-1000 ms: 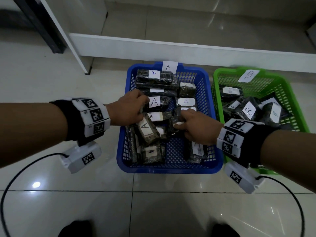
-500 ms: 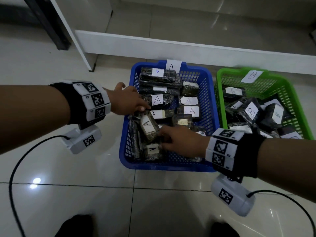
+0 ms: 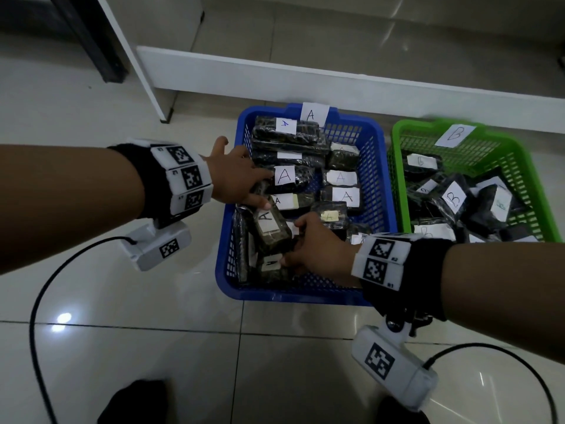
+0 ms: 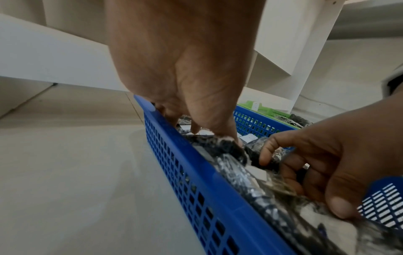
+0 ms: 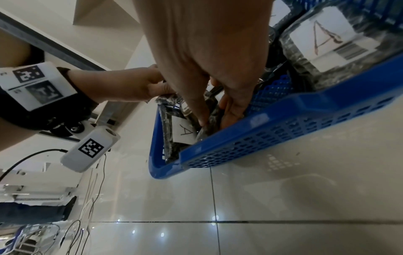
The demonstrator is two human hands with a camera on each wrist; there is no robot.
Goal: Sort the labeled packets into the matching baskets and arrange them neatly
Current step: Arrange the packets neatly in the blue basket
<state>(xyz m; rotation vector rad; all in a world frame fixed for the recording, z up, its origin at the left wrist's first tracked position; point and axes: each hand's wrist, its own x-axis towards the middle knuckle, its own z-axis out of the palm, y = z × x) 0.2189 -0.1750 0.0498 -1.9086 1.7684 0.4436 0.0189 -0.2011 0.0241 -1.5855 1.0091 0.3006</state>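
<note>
The blue basket tagged A holds several dark packets with white A labels. One A packet lies tilted near its left wall. My left hand reaches over the left rim, its fingers stretched over the packets and its thumb pressing that packet's upper end. My right hand grips the same packet at its lower right, thumb and fingers curled round it. To the right, the green basket tagged B holds several B packets.
Both baskets stand on a glossy tiled floor. A white shelf base runs behind them, with a white upright panel at the back left. Black cables trail from both wrist cameras. My feet are at the near edge.
My right hand has moved from the basket's middle to the near left and taken hold of the tilted A packet. My left hand has slid back toward the left rim.
</note>
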